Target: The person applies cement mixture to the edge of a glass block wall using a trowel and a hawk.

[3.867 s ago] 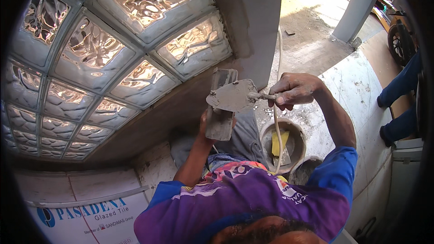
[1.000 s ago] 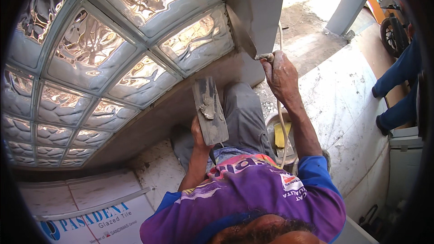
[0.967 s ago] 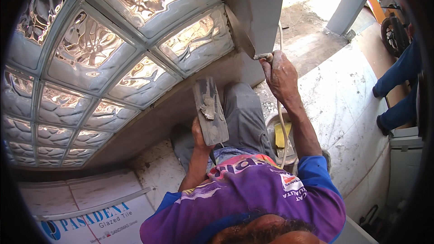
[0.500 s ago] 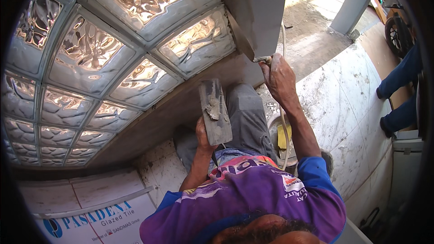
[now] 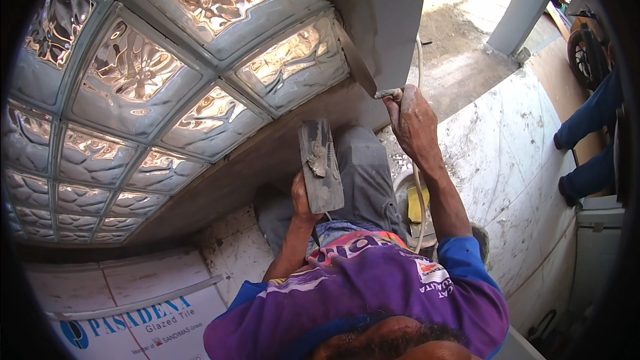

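My left hand (image 5: 305,201) grips a flat rectangular plastering trowel (image 5: 328,190) from beneath, its grey face turned up. A lump of grey mortar (image 5: 319,160) lies on that face. Raised ahead on the right, my right hand (image 5: 417,120) is closed round the mortar-smeared handle of a narrow trowel (image 5: 358,63). Its long blade reaches up and left along the edge between the glass blocks (image 5: 287,60) and the grey plastered pillar (image 5: 393,20). I cannot tell whether the blade touches the wall.
A bucket (image 5: 401,183) with something yellow (image 5: 418,205) in it stands below my right forearm, a pale hose (image 5: 418,190) beside it. Marble-look floor tiles (image 5: 493,140) stretch right, where another person's legs (image 5: 590,137) show. A white tile carton (image 5: 167,323) lies lower left.
The flat trowel in my left hand has shifted slightly to the right. My right hand and its narrow trowel have moved very little, also a touch rightward.
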A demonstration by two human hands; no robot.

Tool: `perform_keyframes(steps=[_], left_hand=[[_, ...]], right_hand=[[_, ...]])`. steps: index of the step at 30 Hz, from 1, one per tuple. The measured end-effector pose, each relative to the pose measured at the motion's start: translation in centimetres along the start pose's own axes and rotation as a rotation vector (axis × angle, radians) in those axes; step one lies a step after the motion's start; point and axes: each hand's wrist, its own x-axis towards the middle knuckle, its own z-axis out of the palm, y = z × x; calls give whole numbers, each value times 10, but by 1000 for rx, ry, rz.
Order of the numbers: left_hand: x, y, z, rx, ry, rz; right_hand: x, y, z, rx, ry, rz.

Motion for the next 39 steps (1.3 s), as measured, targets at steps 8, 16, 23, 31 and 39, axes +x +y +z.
perform_keyframes(steps=[8,16,23,31,39], left_hand=[[4,11,-2,61,-53,-47],[0,9,3,-6,-49,3],[-2,-7,-4,21,-31,-42],[1,4,7,43,-40,57],[28,20,14,-59,9,-45]], right_hand=[[15,4,1,45,22,-33],[11,9,5,29,-2,-24],[2,18,8,-15,-59,13],[-17,25,-4,-70,-147,49],[-25,13,-71,-21,-215,-103]])
